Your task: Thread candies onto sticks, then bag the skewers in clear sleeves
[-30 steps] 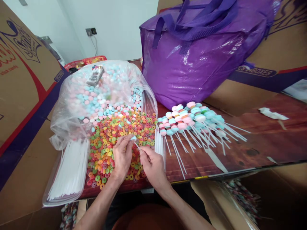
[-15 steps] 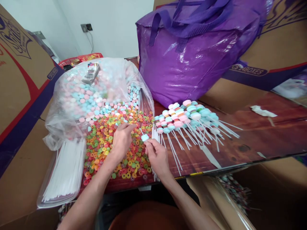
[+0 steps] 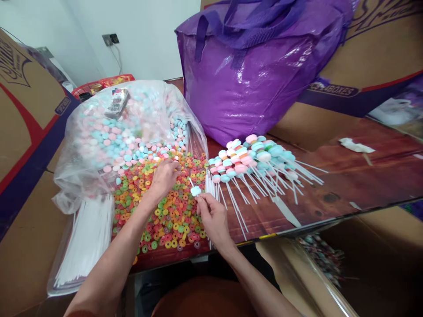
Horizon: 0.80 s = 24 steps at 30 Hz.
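My right hand [image 3: 213,216] pinches a white stick that carries a pale blue marshmallow [image 3: 195,190], its bare tip pointing away from me. Over a spread of colourful ring-shaped gummy candies [image 3: 161,224], my left hand [image 3: 165,175] reaches down with bent fingers drawn together; whatever they may hold is hidden. Beyond that hand, pink, white and blue marshmallows [image 3: 132,154] spill from a clear plastic bag [image 3: 71,154]. Finished-looking candy skewers [image 3: 251,158] lie piled to the right of my right hand, their sticks towards me.
A clear tray of white sticks [image 3: 86,240] sits at the left. More loose sticks [image 3: 211,185] lie beside the gummies. A large purple bag [image 3: 254,83] stands behind the skewers, and cardboard boxes [image 3: 29,132] flank the table [image 3: 330,189]. A small printed pack [image 3: 117,102] rests on the plastic bag.
My left hand has moved a little farther from me over the gummies, its fingers curling down. My right hand keeps the marshmallow stick nearly in place. The view has shifted slightly right.
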{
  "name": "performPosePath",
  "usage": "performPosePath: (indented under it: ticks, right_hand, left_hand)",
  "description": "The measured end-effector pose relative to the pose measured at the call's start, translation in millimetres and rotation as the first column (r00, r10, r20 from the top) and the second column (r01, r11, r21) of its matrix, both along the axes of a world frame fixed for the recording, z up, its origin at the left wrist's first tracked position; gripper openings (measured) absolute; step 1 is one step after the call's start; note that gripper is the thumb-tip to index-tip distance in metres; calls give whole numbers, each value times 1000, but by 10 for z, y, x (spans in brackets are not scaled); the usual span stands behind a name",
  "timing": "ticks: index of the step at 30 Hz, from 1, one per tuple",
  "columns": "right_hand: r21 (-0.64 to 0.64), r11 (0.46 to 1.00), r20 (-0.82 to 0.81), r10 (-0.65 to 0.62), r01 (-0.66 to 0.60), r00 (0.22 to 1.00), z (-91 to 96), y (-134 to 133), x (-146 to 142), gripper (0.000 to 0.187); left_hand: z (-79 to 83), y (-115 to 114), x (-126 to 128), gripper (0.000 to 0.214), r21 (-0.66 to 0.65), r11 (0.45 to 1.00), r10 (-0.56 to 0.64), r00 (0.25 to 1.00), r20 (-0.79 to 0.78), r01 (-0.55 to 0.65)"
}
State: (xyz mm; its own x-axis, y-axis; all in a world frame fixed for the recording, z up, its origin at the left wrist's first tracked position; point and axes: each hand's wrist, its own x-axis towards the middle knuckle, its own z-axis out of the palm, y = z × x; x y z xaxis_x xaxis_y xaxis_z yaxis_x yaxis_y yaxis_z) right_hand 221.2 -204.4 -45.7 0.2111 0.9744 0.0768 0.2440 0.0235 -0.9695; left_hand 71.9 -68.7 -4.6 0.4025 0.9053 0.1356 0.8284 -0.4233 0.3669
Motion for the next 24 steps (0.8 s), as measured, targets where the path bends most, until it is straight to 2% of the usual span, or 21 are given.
performPosePath:
  ticks: [4, 9, 12, 14, 15, 16, 18, 19, 21, 24]
  right_hand:
    - [-5, 1000, -21, -2, 1, 1000, -25, 4, -6, 26]
    - [6, 1000, -16, -4, 4, 1000, -9, -1, -5, 28]
    - [6, 1000, -15, -2, 2, 1000, 1, -6, -2, 27]
    - [11, 1000, -24, 9, -9, 1000, 3, -6, 4, 26]
    - [15, 1000, -31, 15, -14, 999, 4, -5, 8, 26]
    - [20, 1000, -37, 19, -18, 999, 7, -4, 12, 26]
    - [26, 999, -53, 25, -24, 998, 17, 1, 14, 25]
    - [30, 999, -60, 30, -28, 998, 26, 4, 12, 24]
    - [52, 998, -58, 40, -37, 997, 48, 8, 1, 24]
    - [104, 993, -2, 56, -55, 998, 80, 10, -23, 24]
  left_hand:
    - [-31, 60, 106, 17, -3, 993, -121, 982, -145, 122]
    - [-6, 14, 136, 23, -6, 988, -153, 969, -195, 155]
    - [24, -39, 99, 22, -42, 996, -84, 991, -103, 80]
    - [38, -83, 64, 17, -93, 996, -3, 995, 101, 12]
    - [43, -111, 45, 14, -139, 990, 39, 968, 249, -4]
    - [45, -144, 27, 13, -197, 980, 85, 911, 405, -4]
    - [43, -221, -4, 16, -312, 949, 189, 730, 657, 34]
    - [38, -263, -16, 21, -359, 932, 240, 639, 731, 60]
    - [25, -349, -34, 29, -424, 901, 324, 503, 801, 95]
    - [-2, -450, -54, 32, -464, 876, 384, 393, 835, 130]
